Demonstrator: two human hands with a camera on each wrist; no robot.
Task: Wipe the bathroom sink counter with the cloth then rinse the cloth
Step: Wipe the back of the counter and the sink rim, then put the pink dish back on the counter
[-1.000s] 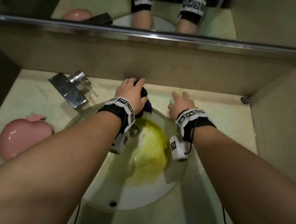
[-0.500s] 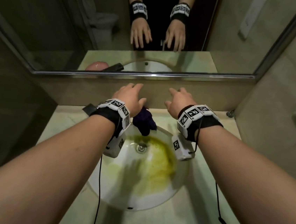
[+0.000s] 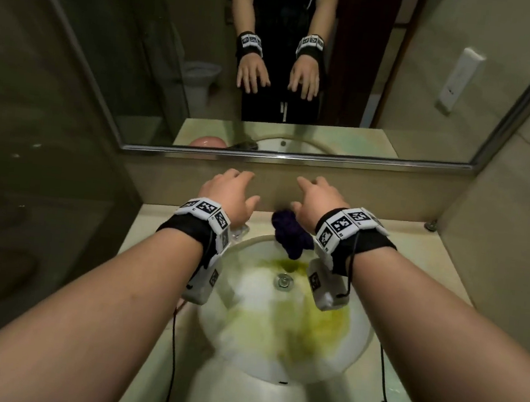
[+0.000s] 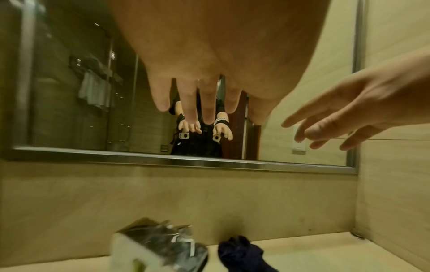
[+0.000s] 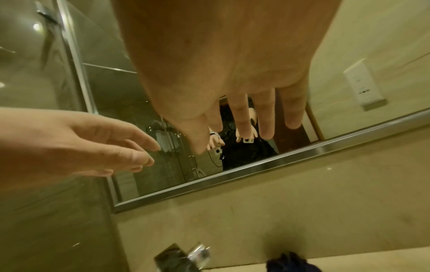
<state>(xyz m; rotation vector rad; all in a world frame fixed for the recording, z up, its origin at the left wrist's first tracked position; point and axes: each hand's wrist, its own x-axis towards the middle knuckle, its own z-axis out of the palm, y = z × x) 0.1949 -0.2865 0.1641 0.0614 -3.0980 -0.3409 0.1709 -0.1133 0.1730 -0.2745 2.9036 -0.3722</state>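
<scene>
I hold my left hand (image 3: 225, 193) and right hand (image 3: 317, 203) above the table (image 3: 420, 266), fingers spread and holding nothing. The purple cloth (image 3: 289, 233) lies bunched on the sink (image 3: 359, 351) back rim, beside the faucet (image 4: 160, 244).

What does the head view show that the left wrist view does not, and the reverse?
Head only: the white round sink basin with yellow-green staining and its metal drain.
Left wrist only: the underside of the left hand, fingers straight, holding nothing.
Both: the crumpled dark purple cloth untouched on the counter, the open right hand, the steel-framed mirror.
</scene>
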